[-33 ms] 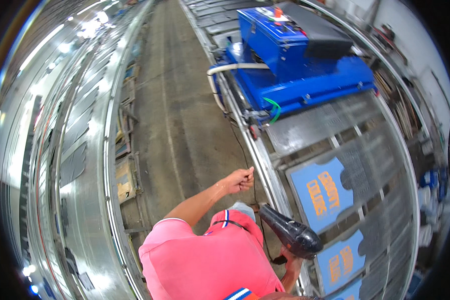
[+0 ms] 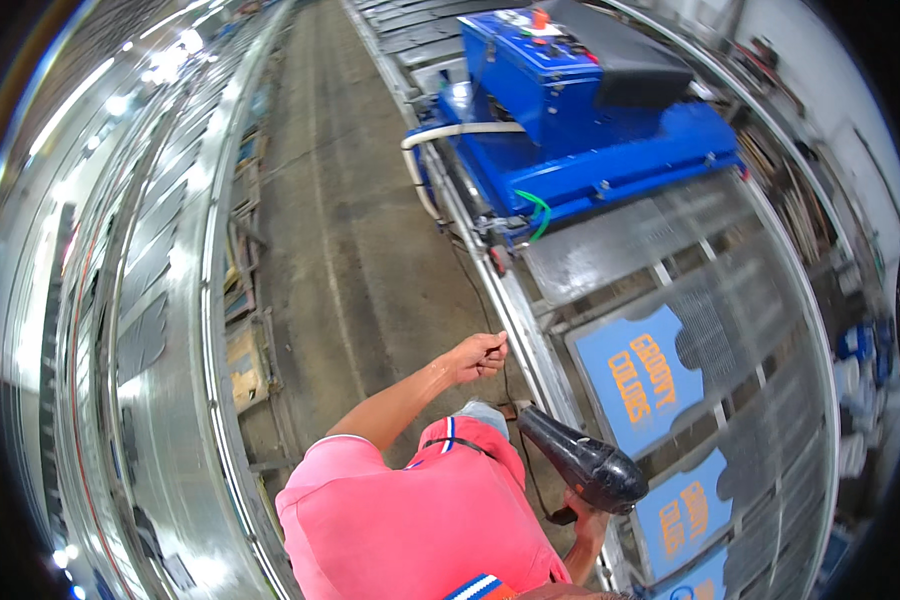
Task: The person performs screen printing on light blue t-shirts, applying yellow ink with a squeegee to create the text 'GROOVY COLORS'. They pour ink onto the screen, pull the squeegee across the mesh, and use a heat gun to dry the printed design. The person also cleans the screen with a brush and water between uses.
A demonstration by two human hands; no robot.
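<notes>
My right hand (image 2: 588,512) is wrapped round the handle of a black hair dryer (image 2: 585,462), beside the metal rail of the right-hand table. The dryer's nozzle points toward the far left, over the rail. My left hand (image 2: 478,358) is closed in front of me, thumb uppermost, near the same rail. A thin dark cord (image 2: 508,385) runs right by its fingertips; whether the fingers grip it I cannot tell. Light-blue cut fabric panels with orange print, a whole one (image 2: 638,375) and a nearer one (image 2: 685,515), lie flat on the table's boards.
A blue machine (image 2: 580,150) with a control box and white hose straddles the right-hand table's far part. Along that table's near side runs a metal rail (image 2: 530,335). A concrete aisle (image 2: 345,200) separates it from another long table (image 2: 175,400) on the left.
The view has shifted slightly, so the blue machine and the panels sit a little farther left and higher. Both hands keep nearly the same pose, the right still holding the hair dryer.
</notes>
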